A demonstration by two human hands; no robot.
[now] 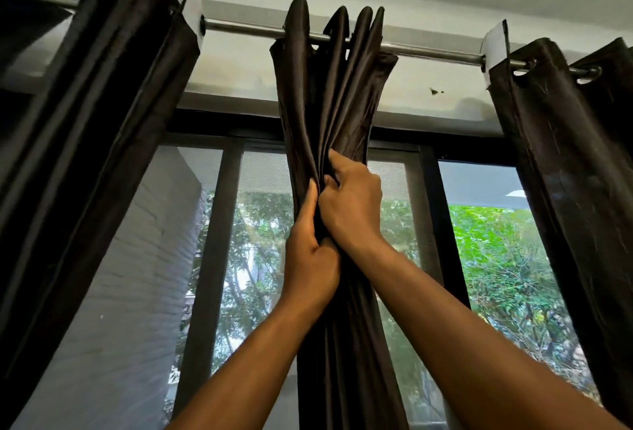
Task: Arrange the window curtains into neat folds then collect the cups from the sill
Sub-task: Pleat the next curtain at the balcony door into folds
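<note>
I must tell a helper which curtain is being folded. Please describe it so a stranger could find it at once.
Follow the metal rod above the window. Three dark curtains hang from it; take the middle curtain. Only this one is gripped by the left hand and right hand.

Three dark brown curtains hang in view: a left curtain [102, 114], a middle curtain [329, 104] and a right curtain [565, 142]. One metal rod [246, 27] carries all three. Two white brackets hold it, a left bracket [196, 8] and a right bracket [495, 44]. The middle curtain shows four raised folds at the top, above the rod. Two hands are up, a left hand [310, 258] and a right hand [352, 203], both gripping the middle curtain. One window [431, 173] with dark uprights stands behind.
</note>
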